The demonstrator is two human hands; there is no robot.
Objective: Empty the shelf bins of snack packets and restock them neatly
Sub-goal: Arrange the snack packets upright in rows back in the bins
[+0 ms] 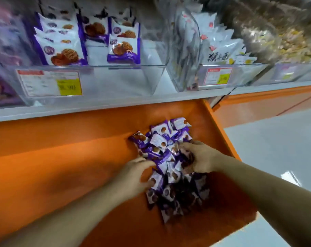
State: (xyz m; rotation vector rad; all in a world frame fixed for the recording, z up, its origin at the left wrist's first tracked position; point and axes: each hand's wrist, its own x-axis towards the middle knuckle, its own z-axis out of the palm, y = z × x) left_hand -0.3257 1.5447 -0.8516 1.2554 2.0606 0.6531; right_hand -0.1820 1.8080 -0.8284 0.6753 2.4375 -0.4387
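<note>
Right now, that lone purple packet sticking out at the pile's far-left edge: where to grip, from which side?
Grip the purple packet across its flat body, coming from the left over the bare orange shelf. It lies flat at the pile edge, left end free, right end tucked under neighbours. The left hand is nearest.

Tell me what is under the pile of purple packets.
The pile of purple packets lies on the orange ledge below the clear bins. Both hands, left and right, cover parts; anything beneath stays hidden.

Purple-and-white snack packets (169,157) printed with brown cookies lie on an orange shelf (62,157); price tags (69,87) are yellow.
</note>
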